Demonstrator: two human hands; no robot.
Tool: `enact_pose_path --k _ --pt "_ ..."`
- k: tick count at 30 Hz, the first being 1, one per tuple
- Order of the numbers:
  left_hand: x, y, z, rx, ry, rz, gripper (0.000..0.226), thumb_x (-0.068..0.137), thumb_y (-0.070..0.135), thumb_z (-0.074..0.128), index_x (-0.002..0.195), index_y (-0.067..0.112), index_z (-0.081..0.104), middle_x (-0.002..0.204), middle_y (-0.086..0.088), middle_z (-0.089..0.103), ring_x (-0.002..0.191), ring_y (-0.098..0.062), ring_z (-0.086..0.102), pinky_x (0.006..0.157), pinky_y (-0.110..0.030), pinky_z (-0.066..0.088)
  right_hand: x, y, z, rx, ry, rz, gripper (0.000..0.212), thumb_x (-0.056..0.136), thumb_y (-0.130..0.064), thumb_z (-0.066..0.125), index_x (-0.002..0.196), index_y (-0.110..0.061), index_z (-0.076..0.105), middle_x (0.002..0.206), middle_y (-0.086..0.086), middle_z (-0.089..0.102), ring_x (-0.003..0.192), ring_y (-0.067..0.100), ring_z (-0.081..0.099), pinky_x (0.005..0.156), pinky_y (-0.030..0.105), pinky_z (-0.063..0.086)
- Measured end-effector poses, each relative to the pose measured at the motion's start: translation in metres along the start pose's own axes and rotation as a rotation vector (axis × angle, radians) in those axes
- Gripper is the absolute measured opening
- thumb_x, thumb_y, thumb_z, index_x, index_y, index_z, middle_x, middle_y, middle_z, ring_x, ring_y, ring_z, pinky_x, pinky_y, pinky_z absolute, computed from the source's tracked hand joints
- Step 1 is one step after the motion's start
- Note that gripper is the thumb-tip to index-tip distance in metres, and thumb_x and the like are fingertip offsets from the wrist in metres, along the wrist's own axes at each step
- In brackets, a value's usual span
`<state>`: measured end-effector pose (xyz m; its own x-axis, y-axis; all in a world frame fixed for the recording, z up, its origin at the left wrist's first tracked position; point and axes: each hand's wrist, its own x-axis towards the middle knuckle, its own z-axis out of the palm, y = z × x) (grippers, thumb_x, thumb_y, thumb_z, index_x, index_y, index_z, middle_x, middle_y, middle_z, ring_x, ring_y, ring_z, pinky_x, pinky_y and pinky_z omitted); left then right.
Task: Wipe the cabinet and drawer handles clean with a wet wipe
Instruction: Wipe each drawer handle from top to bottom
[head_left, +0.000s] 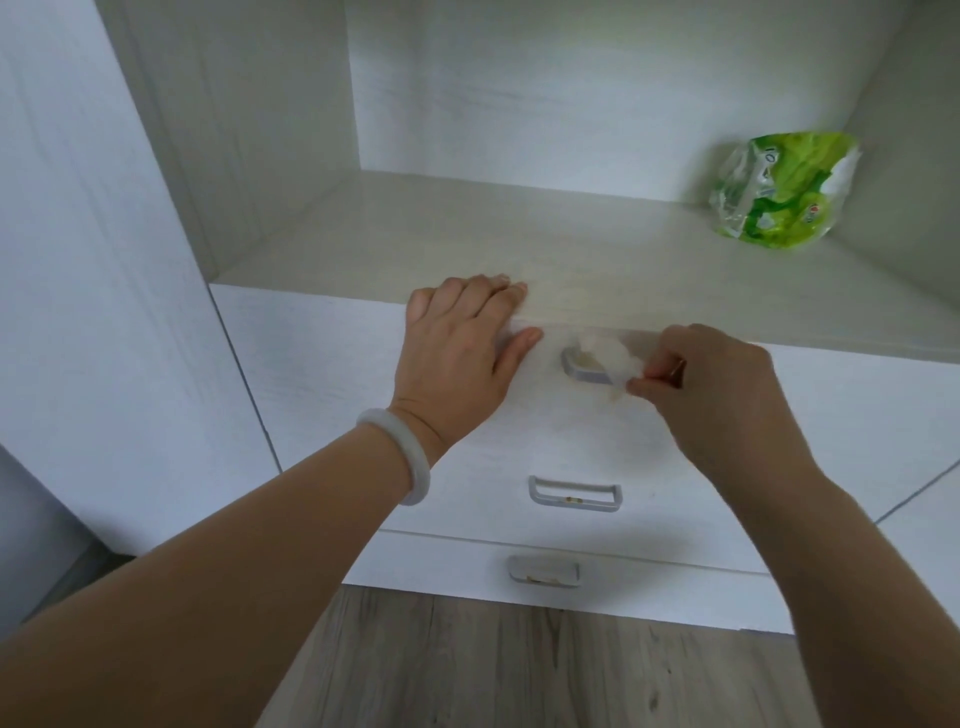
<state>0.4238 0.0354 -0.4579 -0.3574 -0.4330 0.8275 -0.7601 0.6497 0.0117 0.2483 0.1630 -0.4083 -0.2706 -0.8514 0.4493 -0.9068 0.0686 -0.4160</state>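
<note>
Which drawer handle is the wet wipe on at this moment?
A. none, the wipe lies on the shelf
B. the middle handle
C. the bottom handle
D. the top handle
D: the right hand pinches the wet wipe against the top handle, while the middle handle and the bottom handle are bare.

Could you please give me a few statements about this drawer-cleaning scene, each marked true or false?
1. The right hand pinches the wet wipe against the top drawer handle. True.
2. The left hand grips the middle drawer handle. False: it rests flat on the top drawer's front edge, fingers straight.
3. A green wipes packet lies on the open shelf. True.
4. The packet sits at the shelf's left side. False: it is at the right, near the back.
5. A pale bracelet is on the left wrist. True.
</note>
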Motion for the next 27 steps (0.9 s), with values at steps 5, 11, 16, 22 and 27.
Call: enact_pose_path --k 5,11,16,22,27 --pt "-0.001 0.000 0.001 -0.004 0.018 0.003 0.042 0.095 0.049 0.047 0.120 0.020 0.064 0.121 0.004 0.063 0.106 -0.020 0.057 0.085 -0.034 0.031 0.004 -0.033 0.023 -0.030 -0.001 -0.111 0.024 0.080 -0.017 0.071 0.076 -0.017 0.047 0.086 0.002 0.051 0.078 0.023 0.052 0.069 0.032 0.034" --pt "0.000 -0.001 0.001 -0.008 0.015 0.017 0.043 0.096 0.050 0.045 0.121 0.020 0.063 0.122 0.003 0.063 0.106 -0.020 0.057 0.084 -0.034 0.031 -0.003 -0.022 0.024 0.041 0.069 -0.148 0.033 0.076 -0.015 0.075 0.069 -0.021 0.043 0.074 -0.005 0.045 0.068 0.019 0.047 0.064 0.033 0.040" --pt "-0.001 0.001 0.001 -0.022 0.029 0.009 0.042 0.095 0.048 0.047 0.120 0.019 0.064 0.121 0.002 0.064 0.105 -0.020 0.057 0.084 -0.033 0.031 0.000 0.004 -0.001 0.099 0.019 0.057 0.025 0.074 -0.019 0.078 0.069 -0.019 0.053 0.068 0.000 0.060 0.068 0.024 0.058 0.064 0.036 0.048" --pt "-0.001 -0.001 0.000 -0.002 0.016 0.013 0.042 0.095 0.049 0.048 0.121 0.020 0.063 0.122 0.004 0.063 0.106 -0.020 0.057 0.085 -0.035 0.032 0.008 -0.028 0.028 0.003 -0.029 -0.130 0.013 0.080 -0.022 0.073 0.089 -0.016 0.066 0.081 -0.006 0.049 0.076 0.018 0.054 0.074 0.035 0.045" --pt "-0.001 -0.002 -0.001 -0.014 0.012 0.019 0.043 0.096 0.049 0.046 0.122 0.019 0.063 0.123 0.003 0.063 0.106 -0.020 0.057 0.085 -0.035 0.032 0.003 0.007 0.004 0.077 0.000 -0.109 0.011 0.072 -0.015 0.079 0.075 -0.017 0.068 0.075 -0.002 0.055 0.065 0.019 0.055 0.065 0.029 0.041"
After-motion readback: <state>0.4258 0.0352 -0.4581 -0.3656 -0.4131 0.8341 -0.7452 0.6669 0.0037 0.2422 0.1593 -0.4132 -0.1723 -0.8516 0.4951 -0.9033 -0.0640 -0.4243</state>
